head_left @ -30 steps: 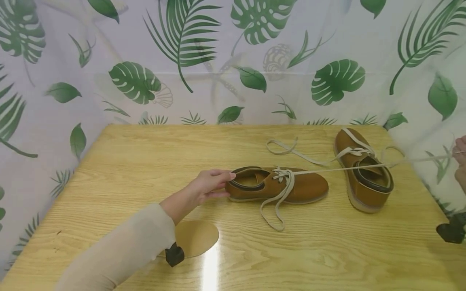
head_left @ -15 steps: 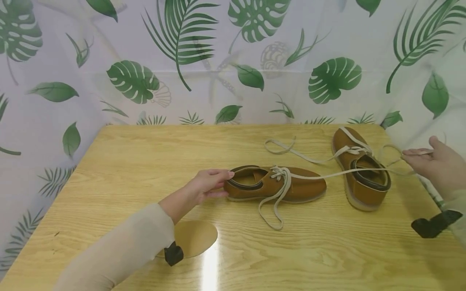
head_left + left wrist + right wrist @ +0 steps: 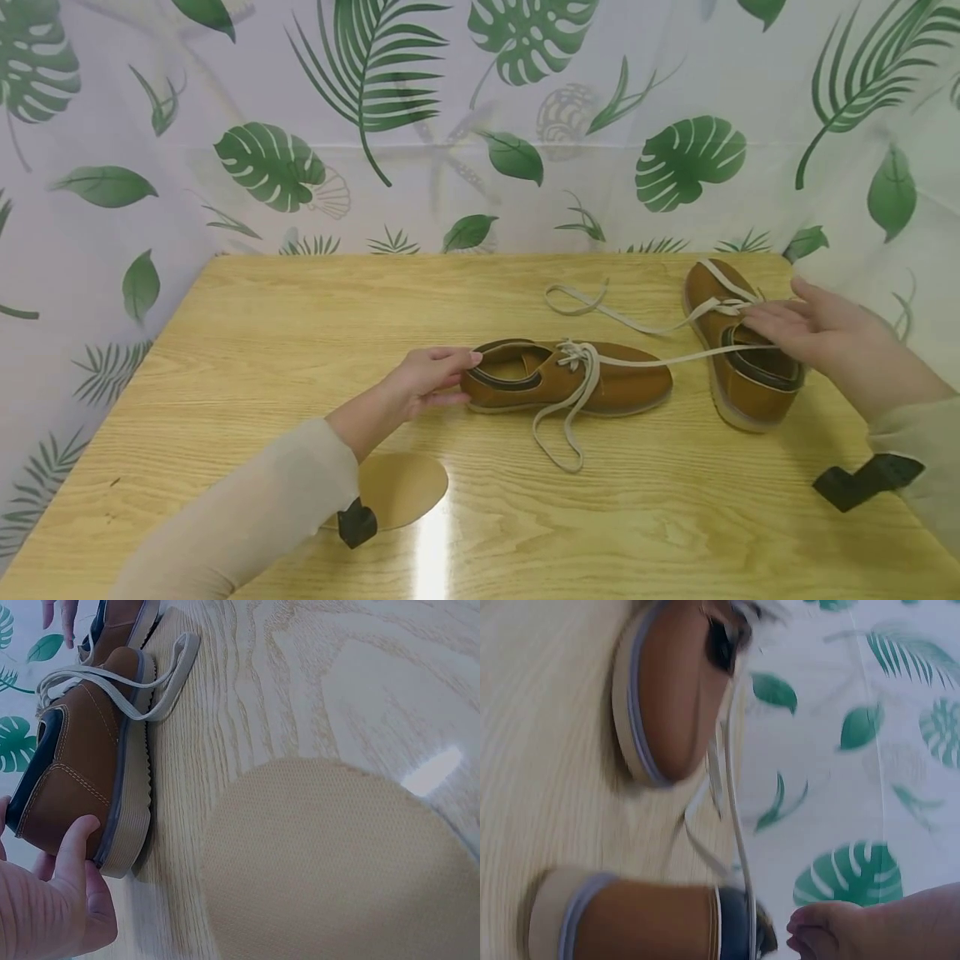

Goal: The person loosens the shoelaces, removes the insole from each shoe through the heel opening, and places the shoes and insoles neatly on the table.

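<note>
A brown lace-up shoe point(image 3: 630, 379) stands on the table with its toe to the right. My left hand point(image 3: 438, 383) grips its heel, thumb at the collar and fingers low on the back, as the left wrist view also shows. From its eyelets a beige shoelace point(image 3: 645, 363) runs slackly right to my right hand; another lace loop point(image 3: 576, 446) hangs to the front. My right hand point(image 3: 832, 333) hovers over the second brown shoe point(image 3: 765, 400), fingers fairly straight and thumb raised apart. The lace meets the hand's underside, where its hold is hidden.
The second shoe's loose lace point(image 3: 630, 323) trails left across the wooden table point(image 3: 300, 317). A flat, rounded tan piece with a woven texture point(image 3: 408, 492) lies near my left sleeve. A leaf-printed cloth point(image 3: 450, 192) hangs behind the table and at its sides.
My right hand has come in from the far right to above the second shoe, and the stretched lace has gone slack. My left hand and the gripped shoe stay in place.
</note>
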### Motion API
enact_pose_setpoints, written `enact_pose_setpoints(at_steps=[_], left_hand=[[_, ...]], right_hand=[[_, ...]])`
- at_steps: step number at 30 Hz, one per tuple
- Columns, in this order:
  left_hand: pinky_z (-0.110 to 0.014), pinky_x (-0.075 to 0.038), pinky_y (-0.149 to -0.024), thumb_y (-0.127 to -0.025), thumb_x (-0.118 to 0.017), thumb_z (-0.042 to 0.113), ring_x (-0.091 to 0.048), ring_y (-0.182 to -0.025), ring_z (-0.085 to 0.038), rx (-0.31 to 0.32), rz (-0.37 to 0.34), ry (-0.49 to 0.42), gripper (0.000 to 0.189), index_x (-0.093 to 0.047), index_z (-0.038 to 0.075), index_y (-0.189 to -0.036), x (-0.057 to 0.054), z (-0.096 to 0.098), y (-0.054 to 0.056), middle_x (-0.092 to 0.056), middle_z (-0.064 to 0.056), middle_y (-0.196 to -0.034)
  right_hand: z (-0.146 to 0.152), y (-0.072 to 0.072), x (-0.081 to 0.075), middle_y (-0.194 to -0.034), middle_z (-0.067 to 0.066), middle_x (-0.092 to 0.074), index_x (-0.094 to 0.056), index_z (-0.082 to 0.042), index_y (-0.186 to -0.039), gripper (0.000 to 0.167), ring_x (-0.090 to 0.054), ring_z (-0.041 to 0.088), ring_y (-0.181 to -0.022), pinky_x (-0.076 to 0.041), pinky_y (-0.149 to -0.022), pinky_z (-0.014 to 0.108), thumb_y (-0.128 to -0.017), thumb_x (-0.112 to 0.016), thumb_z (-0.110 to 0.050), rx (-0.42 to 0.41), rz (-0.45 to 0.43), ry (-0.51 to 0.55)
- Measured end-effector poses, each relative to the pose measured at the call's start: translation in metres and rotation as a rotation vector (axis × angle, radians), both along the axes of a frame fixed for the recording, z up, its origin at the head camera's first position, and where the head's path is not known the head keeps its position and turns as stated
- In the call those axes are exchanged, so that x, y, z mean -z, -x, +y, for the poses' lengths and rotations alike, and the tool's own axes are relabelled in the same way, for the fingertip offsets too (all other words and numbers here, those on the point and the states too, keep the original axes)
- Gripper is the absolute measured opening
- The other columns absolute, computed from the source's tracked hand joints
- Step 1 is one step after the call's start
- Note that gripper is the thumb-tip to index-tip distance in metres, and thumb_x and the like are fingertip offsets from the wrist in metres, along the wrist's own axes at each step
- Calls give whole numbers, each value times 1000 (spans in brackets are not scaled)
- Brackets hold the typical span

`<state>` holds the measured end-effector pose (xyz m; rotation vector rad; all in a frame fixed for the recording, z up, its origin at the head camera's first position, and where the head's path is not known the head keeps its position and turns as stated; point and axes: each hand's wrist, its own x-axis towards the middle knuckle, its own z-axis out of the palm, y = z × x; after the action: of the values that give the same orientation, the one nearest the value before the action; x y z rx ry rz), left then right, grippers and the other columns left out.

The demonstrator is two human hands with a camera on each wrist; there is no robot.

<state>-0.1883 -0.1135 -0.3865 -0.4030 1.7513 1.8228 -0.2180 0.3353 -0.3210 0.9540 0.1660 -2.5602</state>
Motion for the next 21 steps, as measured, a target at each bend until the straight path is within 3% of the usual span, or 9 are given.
enact_pose_setpoints(at_steps=[4, 8, 9, 11, 12, 14, 16, 19, 21], left_hand=[[-30, -58, -85, -88, -68, 20, -33, -136, -33, -6, -6, 0, 52, -49, 4, -134, -2, 0, 0, -34, -15, -148], [-30, -58, -85, -88, -68, 20, -33, -136, -33, -8, -8, 1, 52, -50, 4, -134, -3, -1, 0, -34, -15, -148], [-30, -58, -85, -88, -68, 20, -33, -136, -33, -6, -8, 1, 52, -50, 4, -134, -3, -1, 0, -35, -15, -147], [-31, -57, -86, -88, -68, 20, -33, -136, -33, -3, -7, 1, 51, -51, 4, -133, -3, -1, 0, -34, -14, -148], [-31, -57, -86, -88, -68, 20, -33, -136, -33, -2, -6, 1, 51, -51, 4, -133, -3, -1, 0, -34, -14, -148], [-31, -57, -86, -88, -67, 20, -33, -136, -33, 0, -7, 1, 50, -51, 4, -133, -3, -1, 0, -34, -14, -148], [-31, -57, -86, -88, -68, 20, -33, -136, -33, 0, -7, -1, 50, -51, 4, -133, -3, -1, 0, -34, -14, -148], [-30, -58, -85, -88, -68, 20, -34, -136, -32, -4, -7, -2, 50, -52, 5, -133, -2, -1, 0, -34, -13, -148], [-30, -58, -85, -88, -68, 20, -34, -136, -32, -4, -3, -2, 50, -52, 4, -132, -1, -1, 0, -35, -14, -147]], right_hand=[[-26, 2, 2, -149, -28, 0, 4, -47, -143, 78, -3, -6, -139, -9, -117, 19, -97, -52, -20, -74, 45, -68], [-51, 4, 4, -153, -18, -5, 0, -39, -148, 76, -6, 2, -142, -11, -119, 23, -97, -52, -18, -187, 94, -205], [-57, 5, 5, -154, -15, -7, -9, -37, -149, 70, -6, 4, -143, -11, -119, 24, -97, -52, -17, -219, 108, -232], [-68, 6, 7, -152, 2, -27, -31, -29, -142, 52, -10, 9, -143, -16, -119, 27, -96, -53, -16, -289, 120, -295], [-74, 7, 8, -147, 11, -38, -41, -20, -136, 42, -10, 11, -143, -17, -119, 28, -97, -52, -16, -326, 127, -314], [-85, 8, 9, -123, 25, -58, -43, -13, -132, 35, -12, 13, -143, -20, -118, 29, -97, -51, -15, -399, 148, -352], [-98, 9, 9, -96, 27, -66, -40, -11, -136, 40, -18, 16, -142, -23, -117, 30, -98, -50, -15, -470, 162, -389], [-116, 9, 8, -91, 24, -68, -39, -11, -135, 39, -45, 26, -130, -30, -115, 32, -98, -50, -16, -589, 201, -460], [-126, 9, 8, -92, 21, -69, -53, -4, -120, 25, -61, 28, -112, -38, -111, 33, -98, -49, -16, -675, 224, -513]])
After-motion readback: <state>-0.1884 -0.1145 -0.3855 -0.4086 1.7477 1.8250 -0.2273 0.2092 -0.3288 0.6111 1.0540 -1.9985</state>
